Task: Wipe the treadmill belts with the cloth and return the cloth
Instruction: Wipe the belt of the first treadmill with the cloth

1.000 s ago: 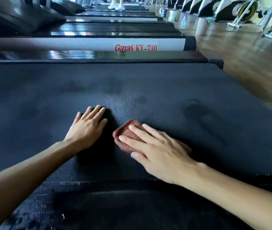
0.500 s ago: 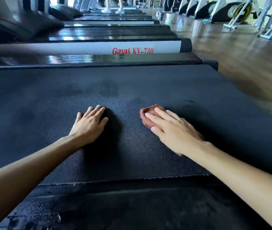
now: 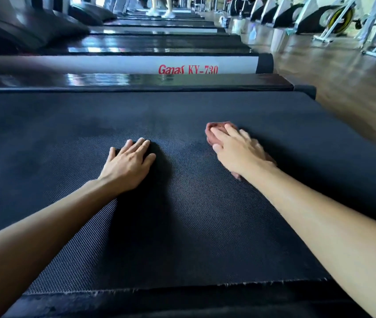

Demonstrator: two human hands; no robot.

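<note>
Belt: black, finely ribbed rubber treadmill belt (image 3: 182, 226), fills most of the view, near edge frayed
Cloth: small reddish-brown terry cloth (image 3: 216, 128), bunched, lying on the belt right of centre, largely under the right hand
Right hand: right hand (image 3: 239, 152) released, fingers straight, pressing the cloth against the belt
Left hand: left hand (image 3: 128, 165) released, palm down on bare belt, fingers together, apart from the cloth
Beyond: white side rail (image 3: 113, 64) of the next treadmill, red lettering "Ganas KY-730"; glossy wooden floor (image 3: 343, 92) at right
</note>
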